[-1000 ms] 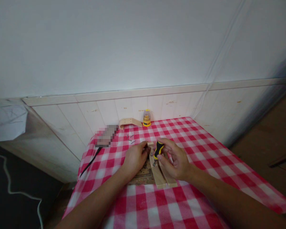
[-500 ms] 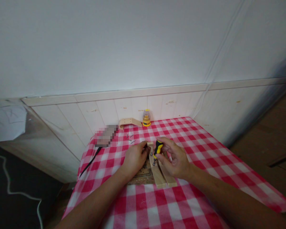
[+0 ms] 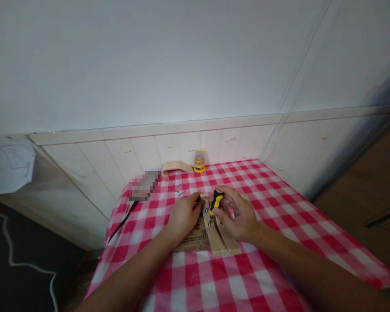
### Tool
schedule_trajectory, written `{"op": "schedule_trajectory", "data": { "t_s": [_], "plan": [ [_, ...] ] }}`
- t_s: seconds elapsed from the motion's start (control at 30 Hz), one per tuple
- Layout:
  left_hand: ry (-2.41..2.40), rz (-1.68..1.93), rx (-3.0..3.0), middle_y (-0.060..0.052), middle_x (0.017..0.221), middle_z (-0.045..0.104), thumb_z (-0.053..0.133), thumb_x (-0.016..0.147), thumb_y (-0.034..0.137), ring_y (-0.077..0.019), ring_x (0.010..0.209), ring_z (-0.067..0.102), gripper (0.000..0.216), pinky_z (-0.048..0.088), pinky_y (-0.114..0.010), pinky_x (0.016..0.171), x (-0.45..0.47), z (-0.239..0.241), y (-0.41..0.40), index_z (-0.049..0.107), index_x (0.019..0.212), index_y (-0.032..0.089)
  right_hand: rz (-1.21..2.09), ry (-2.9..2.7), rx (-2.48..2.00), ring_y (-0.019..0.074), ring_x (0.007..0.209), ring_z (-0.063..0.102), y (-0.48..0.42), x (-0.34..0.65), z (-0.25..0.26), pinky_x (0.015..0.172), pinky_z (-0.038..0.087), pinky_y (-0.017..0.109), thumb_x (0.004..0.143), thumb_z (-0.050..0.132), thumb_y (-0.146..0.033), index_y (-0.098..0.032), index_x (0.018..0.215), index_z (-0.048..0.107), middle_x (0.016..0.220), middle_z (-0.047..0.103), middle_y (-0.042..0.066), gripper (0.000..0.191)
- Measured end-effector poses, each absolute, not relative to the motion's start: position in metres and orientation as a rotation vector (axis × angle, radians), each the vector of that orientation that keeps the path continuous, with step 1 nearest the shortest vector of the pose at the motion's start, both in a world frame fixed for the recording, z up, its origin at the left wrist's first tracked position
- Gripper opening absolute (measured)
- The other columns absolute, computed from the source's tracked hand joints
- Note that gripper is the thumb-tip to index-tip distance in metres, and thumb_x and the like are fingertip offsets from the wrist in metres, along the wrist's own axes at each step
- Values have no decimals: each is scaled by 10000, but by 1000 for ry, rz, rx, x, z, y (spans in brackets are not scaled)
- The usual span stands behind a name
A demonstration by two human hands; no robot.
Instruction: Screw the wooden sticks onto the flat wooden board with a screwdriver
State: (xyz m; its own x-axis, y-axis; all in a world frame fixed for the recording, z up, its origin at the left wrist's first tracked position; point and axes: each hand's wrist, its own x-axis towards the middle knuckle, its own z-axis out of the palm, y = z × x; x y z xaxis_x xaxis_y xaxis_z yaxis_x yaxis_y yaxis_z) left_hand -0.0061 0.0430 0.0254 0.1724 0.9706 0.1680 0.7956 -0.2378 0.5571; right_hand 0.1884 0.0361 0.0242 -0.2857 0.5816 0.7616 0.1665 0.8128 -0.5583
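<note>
In my right hand [image 3: 238, 214] is a yellow and black screwdriver [image 3: 217, 200], tilted, its tip down at a screw [image 3: 209, 224] in a pale wooden strip [image 3: 216, 242]. Another bolt head [image 3: 206, 210] shows farther up that strip. My left hand [image 3: 186, 214] grips the far end of the strip, fingers partly hidden behind it. A second wooden strip [image 3: 233, 246] lies alongside on the right, partly under my right hand. Beneath the left strip is a flat brown board [image 3: 193, 245] with dark print.
Several loose screws [image 3: 178, 190] lie beyond my left hand. A curved wooden piece [image 3: 177, 166] and a yellow-based clear bit case [image 3: 199, 161] stand by the wall. A blurred-out flat object [image 3: 145, 185] with a black strap is at the left of the checked tablecloth [image 3: 195, 281].
The screwdriver and the fingers of my right hand have shifted very slightly, with the tip still at the same screw. My left hand stays in place.
</note>
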Motion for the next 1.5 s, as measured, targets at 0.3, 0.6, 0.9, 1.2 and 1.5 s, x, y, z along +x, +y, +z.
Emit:
{"op": "schedule_trajectory", "data": {
  "t_s": [0.3,0.6,0.9,1.2,1.5],
  "plan": [
    [1656,736,2106,-64,907,792,481,1002,320,-241,821,739,242,433,-287,667,-5,28,42,700,1039,223,564,-1424,-714,198,880,750,45,183,34,779,655,344,929,727,-308,-289,1443,488,1017,712,60,567],
    [1659,709,2099,-65,965,800,503,1004,311,-236,877,745,231,446,-278,682,-6,27,42,697,1102,233,473,-1669,-650,209,952,776,40,181,22,883,668,378,993,641,-275,-277,1464,476,1133,751,91,499],
    [1679,688,2111,-64,944,798,504,1007,312,-230,835,744,219,416,-275,648,-6,25,44,692,1083,230,373,-1757,-653,205,980,782,48,183,19,896,671,367,985,639,-203,-286,1503,462,1170,756,86,553],
    [1686,685,2113,-66,956,801,495,1015,323,-231,838,747,245,409,-274,642,-6,26,43,692,1134,236,442,-1795,-663,224,1084,763,47,185,21,958,649,391,1009,596,-219,-296,1503,490,1288,725,103,511],
    [1677,690,2103,-74,982,805,509,1003,304,-242,882,752,255,447,-283,681,-6,26,43,700,1155,232,326,-1810,-694,220,1038,772,49,185,24,948,650,391,965,661,-188,-311,1481,516,1259,743,77,550]
  ]
}}
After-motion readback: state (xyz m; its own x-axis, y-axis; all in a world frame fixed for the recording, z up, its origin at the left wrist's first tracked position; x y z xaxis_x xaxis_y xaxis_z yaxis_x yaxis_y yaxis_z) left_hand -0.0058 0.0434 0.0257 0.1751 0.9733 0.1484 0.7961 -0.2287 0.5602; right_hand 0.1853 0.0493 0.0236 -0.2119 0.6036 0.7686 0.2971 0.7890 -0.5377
